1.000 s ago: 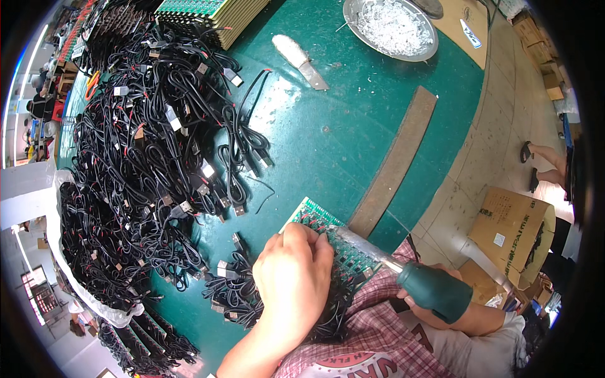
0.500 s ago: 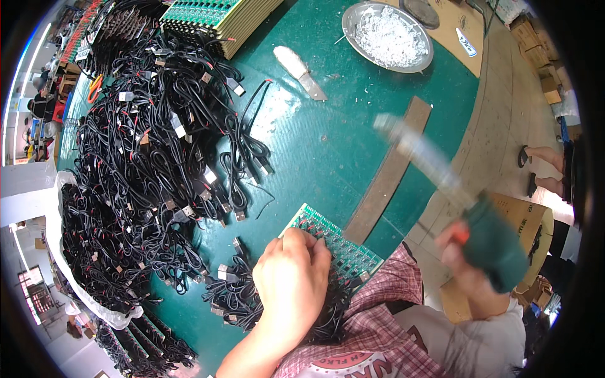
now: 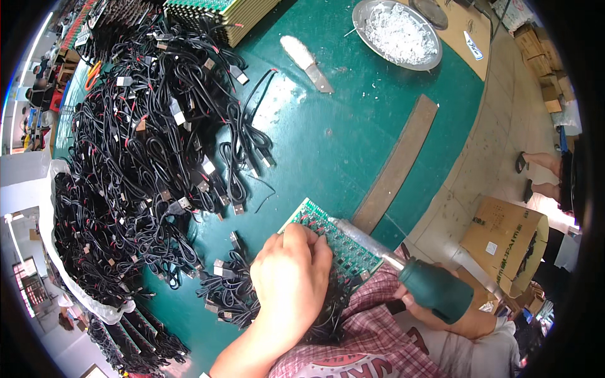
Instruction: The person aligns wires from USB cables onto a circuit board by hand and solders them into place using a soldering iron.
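My left hand (image 3: 290, 274) is closed in a pinch over the near left part of a green circuit board (image 3: 346, 252). What its fingertips grip is hidden beneath them; small red wire ends show on the board beside them. Black USB cables (image 3: 230, 293) lie bunched next to and under that hand. My right hand (image 3: 414, 307) is wrapped round the dark green handle of a soldering iron (image 3: 438, 286). The iron's metal barrel slants across the board, with its tip close to the board's far edge; whether it touches cannot be told.
A big heap of black USB cables (image 3: 157, 132) covers the table's left side. Behind it stands a stack of circuit boards (image 3: 252, 22). A knife (image 3: 307, 63), a metal dish (image 3: 359, 28) of white flakes and a flat brown strip (image 3: 397, 167) lie beyond the board. A cardboard box (image 3: 501, 236) stands right.
My right hand has brought the soldering iron down and left, from raised beside the table to over the board. My left hand keeps its place on the board. The view has shifted slightly.
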A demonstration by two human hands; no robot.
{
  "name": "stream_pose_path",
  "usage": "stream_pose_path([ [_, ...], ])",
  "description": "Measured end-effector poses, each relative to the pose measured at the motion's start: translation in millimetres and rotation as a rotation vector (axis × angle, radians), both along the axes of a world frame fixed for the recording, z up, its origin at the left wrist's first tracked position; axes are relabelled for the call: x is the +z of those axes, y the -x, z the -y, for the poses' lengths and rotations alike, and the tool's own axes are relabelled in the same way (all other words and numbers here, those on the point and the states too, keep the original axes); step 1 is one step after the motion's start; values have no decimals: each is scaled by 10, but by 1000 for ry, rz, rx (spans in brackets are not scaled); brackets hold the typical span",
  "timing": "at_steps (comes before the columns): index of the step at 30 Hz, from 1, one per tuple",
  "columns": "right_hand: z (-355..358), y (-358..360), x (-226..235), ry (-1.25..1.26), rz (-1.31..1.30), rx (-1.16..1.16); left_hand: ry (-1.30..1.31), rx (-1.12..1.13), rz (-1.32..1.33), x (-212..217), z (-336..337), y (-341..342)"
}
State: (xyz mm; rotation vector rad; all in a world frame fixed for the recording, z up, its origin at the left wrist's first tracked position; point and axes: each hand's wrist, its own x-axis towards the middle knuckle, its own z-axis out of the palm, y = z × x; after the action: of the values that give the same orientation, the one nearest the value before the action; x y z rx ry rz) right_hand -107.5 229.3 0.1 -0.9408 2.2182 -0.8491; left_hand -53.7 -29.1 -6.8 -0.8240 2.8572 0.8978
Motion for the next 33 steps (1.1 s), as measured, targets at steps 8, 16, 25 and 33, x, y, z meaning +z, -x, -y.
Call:
stream_pose_path([
  [8, -114, -81, -38, 26, 101, -27, -18, 6, -4, -12, 5, 19],
  [16, -118, -54, -24, 28, 186, -32, -7, 12, 18, -7, -1, 13],
  [25, -169, -109, -107, 87, 3, 9, -9, 15, 9, -3, 6, 16],
  [33, -147, -130, -126, 10, 89, -60, -8, 16, 9, -12, -2, 1],
])
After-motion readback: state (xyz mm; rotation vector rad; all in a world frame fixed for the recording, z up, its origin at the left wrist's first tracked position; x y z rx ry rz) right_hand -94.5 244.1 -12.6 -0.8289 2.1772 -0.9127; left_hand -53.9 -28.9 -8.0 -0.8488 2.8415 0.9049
